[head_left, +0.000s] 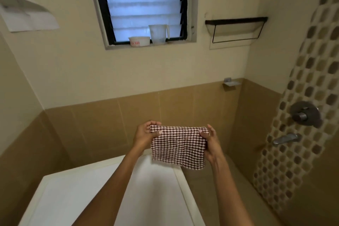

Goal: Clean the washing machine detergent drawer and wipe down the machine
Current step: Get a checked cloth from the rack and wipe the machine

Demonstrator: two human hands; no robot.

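The left hand (145, 134) and right hand (211, 143) pinch the cloth (178, 148) by its ends, long axis left-right; the machine (73, 198) lies below, near-left, closer to the left hand.

Open air above washing machine top (73, 198), near left. Middle: checked cloth (178, 147) in the way. On right wall (256, 134), tap (285, 139) and mixer knob (304, 115) jut out. Behind, far wall (110, 115) close.

The cloth (178, 146) at centre carries a dark maroon and white check. The washing machine top (73, 198) at 7 o'clock is white. The wall tiles (91, 124) are tan. The mosaic strip (302, 79) at 3 o'clock shows brown and beige hexagons. The window frame (103, 5) at 12 o'clock is black.
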